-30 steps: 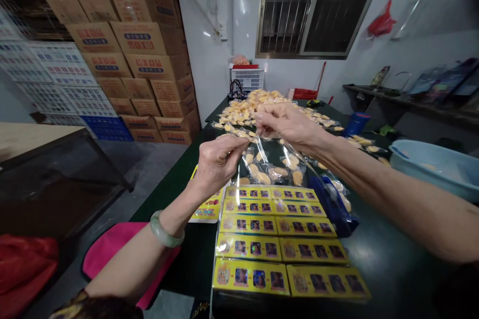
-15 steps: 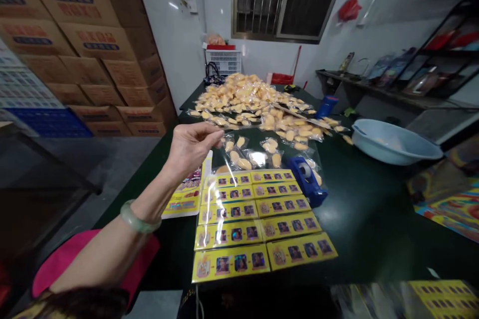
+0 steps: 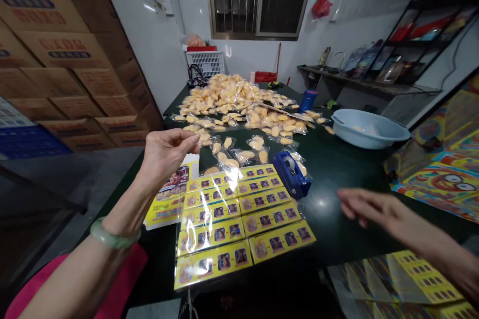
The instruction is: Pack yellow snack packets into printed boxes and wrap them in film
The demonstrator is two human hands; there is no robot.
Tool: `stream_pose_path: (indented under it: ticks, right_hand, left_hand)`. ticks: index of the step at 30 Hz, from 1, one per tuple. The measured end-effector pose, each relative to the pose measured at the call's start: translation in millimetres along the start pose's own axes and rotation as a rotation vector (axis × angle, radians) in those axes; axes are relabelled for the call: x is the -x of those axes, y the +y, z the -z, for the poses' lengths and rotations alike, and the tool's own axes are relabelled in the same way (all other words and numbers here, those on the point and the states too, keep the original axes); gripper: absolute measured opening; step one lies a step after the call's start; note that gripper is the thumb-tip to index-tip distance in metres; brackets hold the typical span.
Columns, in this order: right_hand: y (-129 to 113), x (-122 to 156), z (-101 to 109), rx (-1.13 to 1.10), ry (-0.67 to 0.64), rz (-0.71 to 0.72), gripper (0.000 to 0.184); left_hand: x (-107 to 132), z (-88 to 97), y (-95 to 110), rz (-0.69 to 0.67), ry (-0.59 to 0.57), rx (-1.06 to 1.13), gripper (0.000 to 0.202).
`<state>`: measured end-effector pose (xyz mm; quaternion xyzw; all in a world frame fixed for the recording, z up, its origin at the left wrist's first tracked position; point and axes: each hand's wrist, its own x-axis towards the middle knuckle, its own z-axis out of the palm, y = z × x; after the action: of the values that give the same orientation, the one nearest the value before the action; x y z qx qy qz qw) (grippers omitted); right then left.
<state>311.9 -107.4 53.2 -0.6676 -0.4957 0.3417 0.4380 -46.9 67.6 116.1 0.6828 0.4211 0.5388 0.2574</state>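
Note:
My left hand (image 3: 164, 152) is raised over the dark green table (image 3: 348, 239), fingers pinched on the top edge of a clear bag (image 3: 224, 194). The bag holds several yellow card sheets (image 3: 239, 224) with small pictures and lies down the table toward me. My right hand (image 3: 368, 207) hovers low over the table to the right, fingers stretched out, blurred and holding nothing. It is right of a blue tape dispenser (image 3: 291, 173) and above more yellow sheets (image 3: 411, 279) at the bottom right.
A big pile of small clear packets with yellow pieces (image 3: 235, 99) covers the far table. A pale blue basin (image 3: 368, 129) and colourful printed sheets (image 3: 441, 174) are at right. Stacked cartons (image 3: 75, 60) fill the left; a white basket (image 3: 205, 62) stands at the back.
My right hand let go of the bag, left view, and is back low at the right. The view swung right; the bag's lower part now rests on the table.

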Motion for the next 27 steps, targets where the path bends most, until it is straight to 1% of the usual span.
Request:
stream_pose_path:
  ticks: [2,3,4,6,7,9,11,13,16,18,20,23,25,27]
  right_hand:
    - [-31.8,-25.5,-13.4,-0.093,-0.106,-0.036,0.050]
    - [-49.9,-40.3,-23.3,-0.178,-0.152,-0.024,0.058]
    - [-67.4,-55.1,-34.6,-0.235,-0.190,-0.014,0.059]
    - [-95.9,-80.8,-57.4,-0.284,-0.273,-0.037,0.059]
    - [-105.5,-90.7,-67.4,-0.298,-0.292,-0.029,0.056]
    - [-115.4,-104.0,-82.2,-0.323,-0.262,0.028,0.045]
    - [-116.8,-111.0,-90.1,-0.357,-0.165,0.136,0.031]
    - [-114.4,-115.5,-93.9,-0.375,-0.083,0.230,0.027]
    - [-107.8,-123.5,-99.0,-0.329,-0.029,0.309,0.023]
    - [-100.3,-130.2,-104.2,-0.275,-0.026,0.339,0.024]
    - [-89.5,-135.9,-110.8,-0.248,-0.060,0.318,0.025]
    - [-70.8,-139.7,-120.9,-0.283,-0.147,0.160,0.023]
    - [-60.3,-139.7,-126.1,-0.315,-0.182,0.053,0.021]
    - [-53.2,-139.2,-129.3,-0.327,-0.188,0.015,0.020]
  left_hand:
    - [-0.6,-0.4,1.0,-0.006,0.002,-0.011,0.014]
    - [-1.1,-0.3,1.6,-0.010,-0.001,-0.019,0.014]
    - [-1.6,-0.1,2.1,-0.018,-0.003,-0.029,0.014]
    - [-2.2,0.3,3.1,-0.034,-0.005,-0.047,0.014]
    - [-2.2,0.5,3.5,-0.037,-0.007,-0.054,0.014]
    - [-1.6,0.3,4.2,-0.034,-0.013,-0.055,0.014]
    - [-1.0,-0.1,4.0,-0.031,-0.015,-0.050,0.013]
    - [-1.5,0.2,1.3,-0.045,-0.009,-0.056,0.014]
    - [-4.1,2.0,-9.3,-0.043,-0.025,-0.058,0.020]
    - [-5.0,2.7,-19.7,0.017,-0.079,-0.025,0.024]
    - [-3.3,1.4,-30.0,0.152,-0.142,0.026,0.026]
    - [3.1,-3.9,-41.6,0.412,-0.190,0.099,0.035]
    - [7.1,-7.5,-46.5,0.518,-0.192,0.116,0.038]
    - [8.9,-9.6,-49.8,0.575,-0.201,0.123,0.038]
